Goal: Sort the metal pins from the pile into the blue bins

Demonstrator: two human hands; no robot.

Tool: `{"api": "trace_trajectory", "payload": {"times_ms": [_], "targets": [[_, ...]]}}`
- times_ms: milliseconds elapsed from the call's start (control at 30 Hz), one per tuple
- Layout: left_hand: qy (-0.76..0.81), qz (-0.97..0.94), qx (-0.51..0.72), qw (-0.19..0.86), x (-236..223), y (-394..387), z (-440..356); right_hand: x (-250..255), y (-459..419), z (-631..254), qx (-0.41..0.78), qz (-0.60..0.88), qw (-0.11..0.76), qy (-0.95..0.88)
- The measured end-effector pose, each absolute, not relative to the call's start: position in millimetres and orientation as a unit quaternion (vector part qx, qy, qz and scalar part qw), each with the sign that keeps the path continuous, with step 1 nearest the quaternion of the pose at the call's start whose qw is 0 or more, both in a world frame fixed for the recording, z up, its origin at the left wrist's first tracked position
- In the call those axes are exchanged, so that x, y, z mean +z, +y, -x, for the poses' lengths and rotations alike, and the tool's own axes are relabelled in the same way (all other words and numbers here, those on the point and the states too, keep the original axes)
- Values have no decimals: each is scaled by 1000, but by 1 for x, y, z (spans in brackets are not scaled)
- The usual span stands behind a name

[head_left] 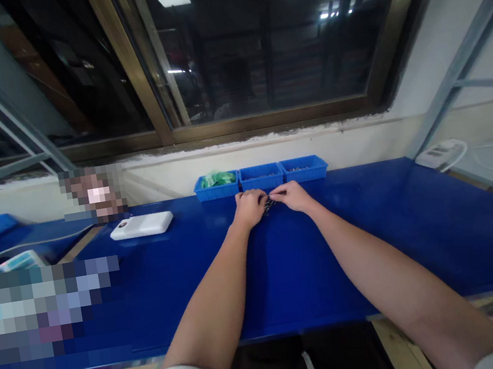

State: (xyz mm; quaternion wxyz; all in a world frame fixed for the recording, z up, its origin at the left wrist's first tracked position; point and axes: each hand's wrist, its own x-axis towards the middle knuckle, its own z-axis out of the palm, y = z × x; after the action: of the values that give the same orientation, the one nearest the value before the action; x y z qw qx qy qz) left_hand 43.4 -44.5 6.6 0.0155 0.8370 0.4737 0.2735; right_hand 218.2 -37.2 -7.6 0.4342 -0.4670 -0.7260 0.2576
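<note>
1. We have both hands stretched out together at the far side of the blue table (pixel 287 265). Our left hand (pixel 250 207) is curled, fingers bent down, and our right hand (pixel 292 196) meets it fingertip to fingertip.
2. Between them sits a small dark metal piece (pixel 269 204), pinched from both sides. It is just off the table top, in front of the middle bin. It is too small for us to tell its exact shape.
3. We judge the piece light and stiff, thin enough to slip or spring away. The sure hold is with the fingertips at its two ends, close to the table.
4. To the left of our hands lies a white box (pixel 141 225), flat on the table and well apart from them.
5. Just past our hands stand three blue bins in a row, touching each other. The left bin (pixel 216 188) holds something green. The middle bin (pixel 262 179) and the right bin (pixel 304 169) hold small dark parts we cannot make out.
6. Behind the bins runs a pale wall ledge, and above it a dark window (pixel 252 40).
7. At the far right a white power strip (pixel 440 152) lies off the table.
</note>
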Motion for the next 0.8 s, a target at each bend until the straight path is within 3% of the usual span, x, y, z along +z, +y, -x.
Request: {"api": "trace_trajectory", "payload": {"times_ms": [333,800], "targets": [[446,-820,357,35,10,-47,-46,-7,-34,-215,339,463,475,-667],[537,-784,310,20,11,-49,-47,2,-44,-204,429,435,571,-548]]}}
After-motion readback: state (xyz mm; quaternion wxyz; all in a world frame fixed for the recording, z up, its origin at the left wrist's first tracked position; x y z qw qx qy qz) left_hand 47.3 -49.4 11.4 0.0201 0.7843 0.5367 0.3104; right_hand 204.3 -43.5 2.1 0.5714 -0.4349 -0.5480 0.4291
